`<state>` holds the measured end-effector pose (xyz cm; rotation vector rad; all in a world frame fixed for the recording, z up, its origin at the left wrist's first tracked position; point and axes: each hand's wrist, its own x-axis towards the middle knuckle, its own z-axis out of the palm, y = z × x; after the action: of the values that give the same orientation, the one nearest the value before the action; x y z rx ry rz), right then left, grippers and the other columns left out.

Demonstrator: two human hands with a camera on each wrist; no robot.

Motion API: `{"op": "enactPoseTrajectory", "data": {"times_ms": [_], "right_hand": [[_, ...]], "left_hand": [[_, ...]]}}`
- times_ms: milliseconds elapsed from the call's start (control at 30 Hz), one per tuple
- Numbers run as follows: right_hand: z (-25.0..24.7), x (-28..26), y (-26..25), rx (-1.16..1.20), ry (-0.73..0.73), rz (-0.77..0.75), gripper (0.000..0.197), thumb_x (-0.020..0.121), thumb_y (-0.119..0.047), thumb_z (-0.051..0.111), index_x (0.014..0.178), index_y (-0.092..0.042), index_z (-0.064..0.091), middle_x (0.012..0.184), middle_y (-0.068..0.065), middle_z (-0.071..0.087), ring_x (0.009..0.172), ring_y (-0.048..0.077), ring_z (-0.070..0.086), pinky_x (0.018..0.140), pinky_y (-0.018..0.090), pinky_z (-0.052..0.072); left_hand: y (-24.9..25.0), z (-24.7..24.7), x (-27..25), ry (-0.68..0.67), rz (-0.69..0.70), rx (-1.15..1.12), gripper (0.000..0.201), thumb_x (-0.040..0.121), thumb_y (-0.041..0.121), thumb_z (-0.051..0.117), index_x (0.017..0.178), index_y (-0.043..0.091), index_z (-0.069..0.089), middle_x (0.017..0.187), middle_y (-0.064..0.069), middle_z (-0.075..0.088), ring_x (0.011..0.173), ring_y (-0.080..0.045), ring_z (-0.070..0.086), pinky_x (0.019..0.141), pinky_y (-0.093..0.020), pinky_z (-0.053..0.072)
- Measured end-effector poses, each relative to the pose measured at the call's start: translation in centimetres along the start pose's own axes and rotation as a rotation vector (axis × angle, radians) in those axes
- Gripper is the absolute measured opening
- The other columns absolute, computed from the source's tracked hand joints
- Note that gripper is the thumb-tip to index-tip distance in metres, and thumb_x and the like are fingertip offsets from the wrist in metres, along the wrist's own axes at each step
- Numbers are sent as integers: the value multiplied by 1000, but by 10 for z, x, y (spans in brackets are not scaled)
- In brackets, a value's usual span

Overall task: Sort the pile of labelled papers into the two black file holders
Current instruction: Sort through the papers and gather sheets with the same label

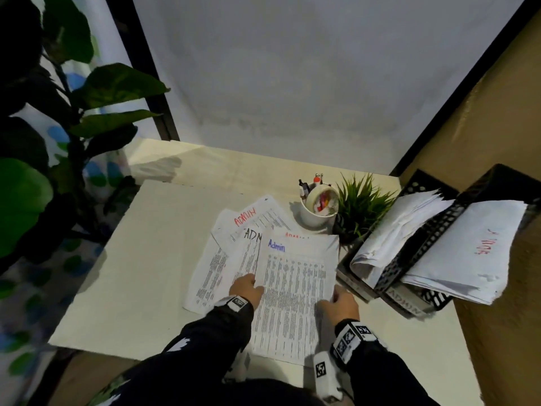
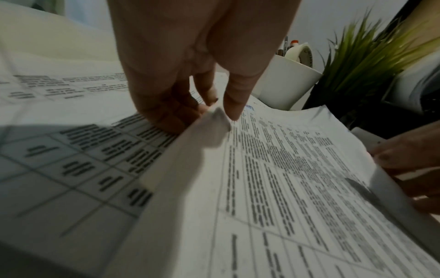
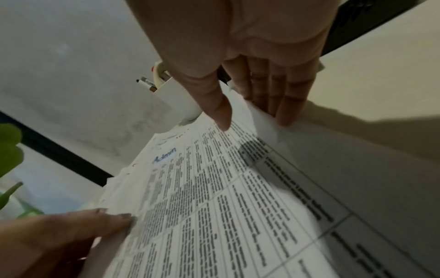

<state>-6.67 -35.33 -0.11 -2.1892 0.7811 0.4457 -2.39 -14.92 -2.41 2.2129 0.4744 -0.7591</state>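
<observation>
Left wrist view shows the left hand [image 2: 190,62] pinching the lifted left edge of the top sheet [image 2: 273,178], forefinger on top and the other fingers curled underneath. In the right wrist view the right hand [image 3: 250,62] takes the opposite edge, thumb pressed on the printed face and 4 fingers slipped below it, so both hands are clamped on the same paper. This sheet, headed "Admin" in blue [image 1: 276,246], lies with its long axis running away from the person, between the 2 hands. The right hand is the nearer to the 2 black file holders [image 1: 421,250], which stand just to the right of the sheet, so I judge the move goes rightward. The nearer holder carries an "ADMIN" label [image 1: 408,303] on its front end and holds a stack of papers [image 1: 468,253]; the other holder [image 1: 348,268] beside it holds a curled stack [image 1: 392,230], its label unreadable. Under the sheet 3 more Admin-marked papers [image 1: 246,227] remain fanned on the white table [image 1: 131,273], near a white pen cup [image 1: 317,213] and a small green plant [image 1: 361,206]
</observation>
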Motion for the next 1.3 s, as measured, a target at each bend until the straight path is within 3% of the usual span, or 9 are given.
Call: {"op": "enactPoseTrajectory", "data": {"times_ms": [100, 233, 333, 433, 633, 833, 1067, 1200, 1300], "right_hand": [[-4, -10, -7, 183, 51, 20, 27, 74, -8, 73, 97, 1, 63, 88, 11, 61, 84, 22, 55, 77, 28, 42], [4, -7, -4, 437, 113, 92, 25, 61, -9, 83, 75, -4, 63, 73, 8, 63, 70, 21, 57, 69, 30, 47], [11, -1, 2, 536, 90, 117, 33, 65, -8, 81, 94, 0, 69, 88, 13, 72, 82, 28, 68, 85, 44, 52], [15, -1, 3, 557, 47, 126, 32, 62, -17, 80, 89, -1, 72, 80, 13, 74, 75, 30, 71, 81, 51, 56], [9, -18, 1, 794, 125, 198, 19, 77, 4, 66, 96, 5, 63, 95, 17, 68, 83, 33, 66, 85, 42, 51], [-7, -13, 20, 848, 199, 248, 37, 70, 6, 73, 105, 9, 62, 97, 18, 67, 80, 29, 63, 83, 39, 51], [0, -17, -7, 960, -3, 153, 29, 70, 9, 70, 93, -8, 66, 97, 8, 70, 84, 22, 66, 91, 39, 46], [5, -6, -22, 1026, -11, 161, 37, 71, 19, 60, 99, -5, 61, 101, 16, 69, 86, 31, 65, 71, 36, 49], [6, 3, -23, 987, 37, 173, 51, 65, 26, 58, 107, -2, 56, 108, 21, 66, 84, 31, 64, 71, 38, 49]], "left_hand": [[-4, -6, -5, -66, 113, -116, 46, 92, 21, 57, 131, -1, 47, 131, -13, 54, 120, -25, 52, 100, -30, 38], [-15, -21, -8, -104, 228, -269, 13, 80, 9, 71, 85, 15, 61, 88, 2, 65, 90, -17, 63, 82, -25, 45], [-20, -32, -10, -70, 223, -358, 35, 68, 6, 81, 98, 9, 63, 98, -4, 66, 96, -19, 62, 85, -27, 49], [-20, -40, -12, -40, 199, -437, 17, 74, 12, 78, 83, 13, 64, 77, -2, 65, 71, -16, 61, 61, -17, 46], [-36, -55, 3, 1, 192, -476, 9, 93, 16, 57, 91, 9, 63, 78, -6, 56, 66, -16, 50, 51, -12, 38], [-55, -63, 12, 97, 153, -449, 11, 92, 13, 57, 99, 8, 64, 87, -11, 58, 80, -21, 51, 59, -19, 36], [-38, -60, 7, 12, 197, -461, 21, 95, 17, 53, 112, 11, 62, 99, -9, 60, 94, -22, 54, 81, -25, 38], [-27, -56, 7, -167, 176, -371, 14, 91, 14, 51, 91, 22, 62, 89, -7, 59, 85, -22, 53, 74, -28, 40], [-19, -54, 10, -81, 130, -411, 26, 84, -2, 45, 80, 7, 69, 78, -16, 60, 77, -26, 54, 72, -34, 46]]}}
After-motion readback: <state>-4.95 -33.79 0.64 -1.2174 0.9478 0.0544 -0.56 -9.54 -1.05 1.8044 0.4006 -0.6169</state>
